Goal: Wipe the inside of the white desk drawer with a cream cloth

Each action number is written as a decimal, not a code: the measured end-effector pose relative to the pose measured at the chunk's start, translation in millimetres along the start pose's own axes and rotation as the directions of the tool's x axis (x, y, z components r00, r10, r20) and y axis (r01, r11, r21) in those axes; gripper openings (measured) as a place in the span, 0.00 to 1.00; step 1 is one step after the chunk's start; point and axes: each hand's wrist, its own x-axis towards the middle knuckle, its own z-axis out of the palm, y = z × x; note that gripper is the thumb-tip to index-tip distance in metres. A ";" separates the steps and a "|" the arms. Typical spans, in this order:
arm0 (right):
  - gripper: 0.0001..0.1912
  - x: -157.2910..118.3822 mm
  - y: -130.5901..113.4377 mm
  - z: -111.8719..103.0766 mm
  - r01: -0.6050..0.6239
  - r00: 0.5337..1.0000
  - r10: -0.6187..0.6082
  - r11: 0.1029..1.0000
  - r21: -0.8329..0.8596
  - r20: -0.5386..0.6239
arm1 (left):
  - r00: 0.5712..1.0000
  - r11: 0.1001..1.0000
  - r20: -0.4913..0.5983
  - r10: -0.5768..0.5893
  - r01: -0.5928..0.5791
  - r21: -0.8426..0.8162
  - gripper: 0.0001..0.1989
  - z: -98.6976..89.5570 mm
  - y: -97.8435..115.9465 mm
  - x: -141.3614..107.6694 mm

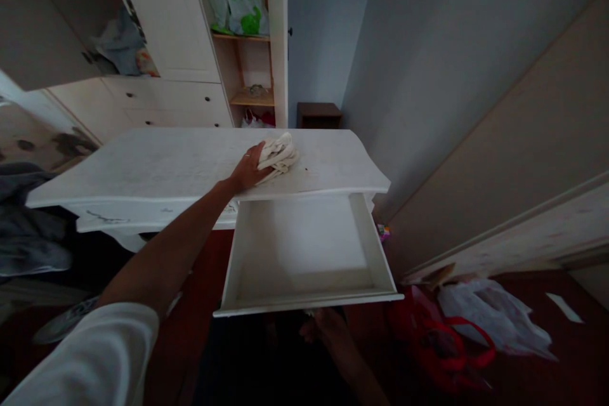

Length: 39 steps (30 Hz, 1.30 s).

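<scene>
My left hand (250, 167) lies on the white tabletop (176, 152), its fingers closed over a bunched cream cloth (280, 155). Below the tabletop, a white drawer (304, 247) is pulled out toward me, with its bottom bare. My right hand (326, 328) is in shadow under the drawer's front edge, fingers curled at a small pale knob (310, 313); the grip is partly hidden. A small dark speck (306, 169) sits on the tabletop just right of the cloth.
Behind the table stands a white wardrobe (176, 95) with plastic bags (242, 0) on its shelf. A red bag (442, 342) and a white plastic bag (495, 314) lie on the floor at right. Grey clothing (28, 228) hangs at left. A sloping wall (428, 89) is close at right.
</scene>
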 end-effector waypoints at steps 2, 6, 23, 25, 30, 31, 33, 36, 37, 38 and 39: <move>0.28 -1.1 -1.7 3.9 0.029 1.000 -0.029 1.000 -0.002 -0.007 | 1.000 1.000 -0.005 -0.001 0.001 -0.010 0.45 0.0 -1.4 0.8; 0.28 -3.9 -9.9 14.9 0.076 0.997 -0.076 0.997 -0.007 -0.008 | 1.000 1.000 0.002 0.020 -0.020 -0.020 0.46 -1.1 1.2 0.7; 0.26 58.2 -56.4 18.6 0.203 0.964 -0.205 0.979 -0.031 -0.166 | 0.993 0.992 0.027 -0.116 0.117 -0.043 0.48 -9.5 20.2 -2.6; 0.27 72.4 -61.1 17.1 0.211 0.962 -0.212 0.977 -0.024 -0.174 | 0.994 0.993 0.020 -0.110 0.111 -0.049 0.48 -9.2 19.5 -2.6; 0.29 108.1 -75.5 18.3 0.255 0.952 -0.260 0.966 -0.052 -0.160 | 0.996 0.993 -0.008 -0.092 0.091 -0.079 0.48 -6.3 14.9 -2.6; 0.29 115.2 -77.9 19.2 0.262 0.950 -0.268 0.963 -0.057 -0.158 | 0.996 0.993 -0.011 -0.091 0.090 -0.078 0.47 -5.6 14.1 -2.7; 0.29 129.4 -82.2 21.9 0.275 0.945 -0.282 0.959 -0.067 -0.163 | 0.996 0.994 -0.012 -0.086 0.085 -0.068 0.47 -4.4 12.5 -2.8; 0.31 149.4 -87.5 27.7 0.291 0.938 -0.300 0.954 -0.075 -0.174 | 0.996 0.995 0.003 -0.084 0.084 -0.052 0.47 -2.9 10.1 -2.3; 0.31 155.6 -89.3 29.7 0.296 0.936 -0.306 0.952 -0.077 -0.176 | 0.996 0.995 0.004 -0.085 0.085 -0.053 0.46 -2.6 9.2 -2.1; 0.31 161.5 -91.2 31.5 0.300 0.934 -0.309 0.951 -0.076 -0.177 | 0.996 0.995 0.001 -0.086 0.086 -0.056 0.46 -2.3 8.4 -2.1; 0.31 167.0 -93.1 33.0 0.301 0.934 -0.310 0.951 -0.074 -0.178 | 0.996 0.994 -0.003 -0.086 0.086 -0.062 0.45 -2.1 7.6 -2.1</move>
